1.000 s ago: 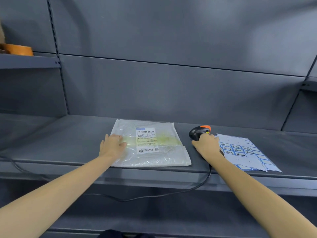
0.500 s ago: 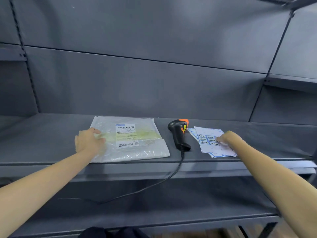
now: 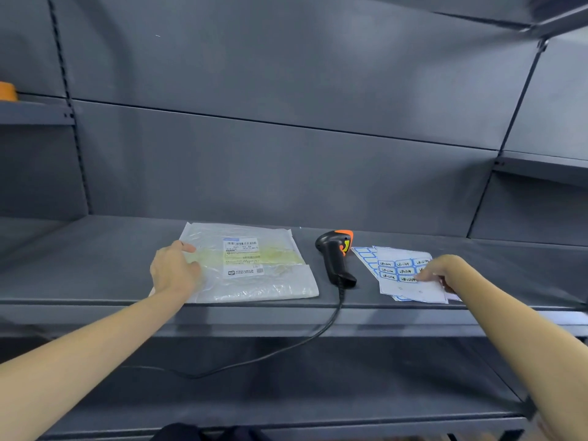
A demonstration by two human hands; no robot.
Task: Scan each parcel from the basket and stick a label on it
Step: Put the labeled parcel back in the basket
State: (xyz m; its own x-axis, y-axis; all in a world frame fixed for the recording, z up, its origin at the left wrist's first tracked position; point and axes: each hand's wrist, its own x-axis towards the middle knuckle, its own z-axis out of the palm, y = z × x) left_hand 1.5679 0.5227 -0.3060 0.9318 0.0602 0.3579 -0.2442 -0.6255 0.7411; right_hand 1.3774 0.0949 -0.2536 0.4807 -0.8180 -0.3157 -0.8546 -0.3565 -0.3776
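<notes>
Pinning the parcel (image 3: 251,265), soft, light, likely slick, left hand (image 3: 174,269) lies flat; right hand (image 3: 440,270) fingertips press the label sheet (image 3: 410,281), thin; lift by a corner.

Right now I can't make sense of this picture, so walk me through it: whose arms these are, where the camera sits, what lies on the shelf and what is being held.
There is no machine here. The two bare arms belong to a person, and the single camera is worn on that person's head, looking forward and down, so you see roughly what they see.

On the grey metal shelf lies a clear plastic parcel with a printed shipping label on top. The left hand rests flat on the parcel's left edge. To the parcel's right a black and orange barcode scanner lies by itself, its cable hanging over the shelf edge. Further right are sheets of blue-bordered stickers; the right hand has its fingertips on them, apparently picking at one. Whether a sticker is already pinched cannot be made out.
</notes>
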